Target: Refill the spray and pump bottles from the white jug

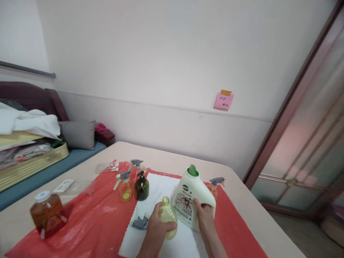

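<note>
Two hands at work: left hand (157, 224) grips small yellow bottle (168, 216) on white cloth (161, 186); right hand (203, 216) grasps white jug (189, 199), green-capped, just beside it.

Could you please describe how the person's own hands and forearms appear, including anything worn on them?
Both hands, the left hand and the right hand, are bare: no gloves, rings or watch show. The forearms are bare too, with no sleeves in view.
</note>
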